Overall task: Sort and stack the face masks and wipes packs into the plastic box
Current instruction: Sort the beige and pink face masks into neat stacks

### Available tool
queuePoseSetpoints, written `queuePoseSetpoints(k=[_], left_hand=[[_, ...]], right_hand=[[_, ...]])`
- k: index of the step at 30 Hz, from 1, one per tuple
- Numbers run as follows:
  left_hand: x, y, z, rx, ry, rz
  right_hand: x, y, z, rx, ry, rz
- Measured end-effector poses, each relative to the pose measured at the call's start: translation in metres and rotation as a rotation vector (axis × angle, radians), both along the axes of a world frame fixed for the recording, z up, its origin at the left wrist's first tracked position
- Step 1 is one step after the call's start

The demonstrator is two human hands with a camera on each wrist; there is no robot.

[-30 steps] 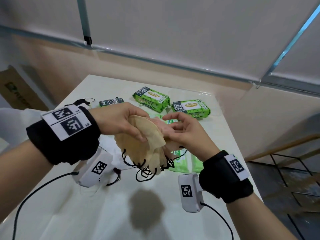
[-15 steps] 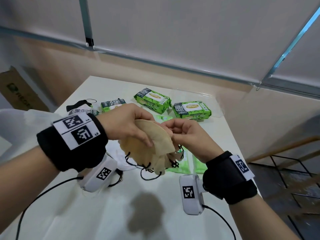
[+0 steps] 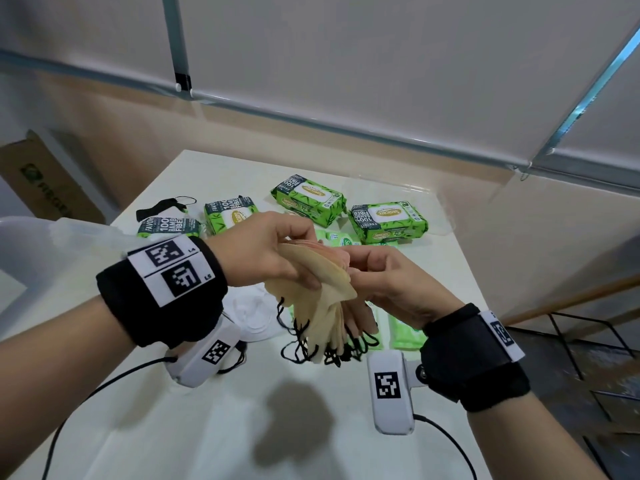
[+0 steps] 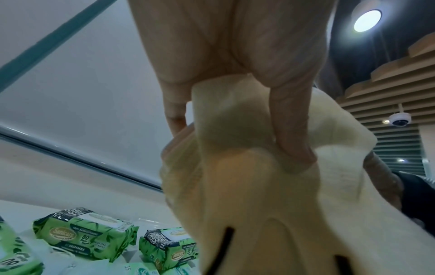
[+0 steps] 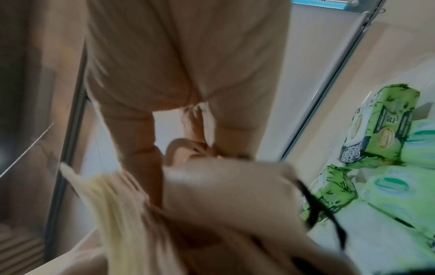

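On a white table (image 3: 194, 427), the sorting has hardly begun: nothing lies stacked in the clear plastic box (image 3: 440, 216) at the far edge, as far as its see-through walls allow a judgement. Four large green wipes packs (image 3: 387, 218) lie loose near it, smaller pale green packs (image 3: 405, 332) sit under the hands, and a white mask (image 3: 254, 315) and a black mask (image 3: 162, 206) wait on the tabletop. Above them, a fanned bundle of beige face masks (image 3: 322, 306) with black ear loops hangs in mid-air. The left hand (image 3: 266, 252) pinches its upper end, thumb on the front; the right hand (image 3: 391, 282) grips the bundle from the other side, fingers curled. Squaring up the bundle looks like the step in hand; every item remains to be boxed.
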State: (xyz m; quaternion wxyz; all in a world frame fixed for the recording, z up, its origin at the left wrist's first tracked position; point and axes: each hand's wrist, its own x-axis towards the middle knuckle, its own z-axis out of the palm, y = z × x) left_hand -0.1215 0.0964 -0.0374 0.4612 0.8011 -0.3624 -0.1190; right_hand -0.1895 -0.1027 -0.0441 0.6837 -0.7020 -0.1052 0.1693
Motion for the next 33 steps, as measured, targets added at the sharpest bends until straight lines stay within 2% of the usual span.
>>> queuePoseSetpoints(k=[2,5,9,11,15,19,24,27,31,33], left_hand=[[0.000,0.001,0.001,-0.003,0.004,0.016],[0.004,0.007,0.003,-0.049,0.093,0.039],[0.011,0.024,0.004,-0.039,0.182,0.050],[0.012,0.030,0.007,-0.027,0.249,0.032],[0.014,0.034,0.012,0.000,0.314,-0.027],[0.010,0.027,0.015,-0.059,0.443,-0.124],[0.011,0.006,0.000,-0.146,0.411,-0.027],[0.008,0.001,-0.007,-0.209,0.493,-0.004],[0.008,0.002,-0.008,-0.239,0.532,0.058],[0.010,0.004,-0.007,-0.198,0.544,0.033]], right_hand=[[0.003,-0.003,-0.004,-0.072,-0.008,-0.017],[0.008,-0.009,-0.012,-0.180,-0.030,-0.190],[0.012,-0.015,-0.021,-0.147,-0.062,-0.442],[0.013,-0.013,-0.024,-0.118,-0.091,-0.494],[0.013,-0.006,-0.029,-0.162,-0.139,-0.466],[0.011,0.004,-0.027,-0.185,-0.139,-0.394],[0.007,0.015,-0.027,-0.131,-0.187,-0.358],[0.006,0.014,-0.027,-0.119,-0.191,-0.359],[0.003,0.009,-0.019,-0.130,-0.173,-0.260],[0.001,0.004,-0.012,-0.121,-0.151,-0.197]])
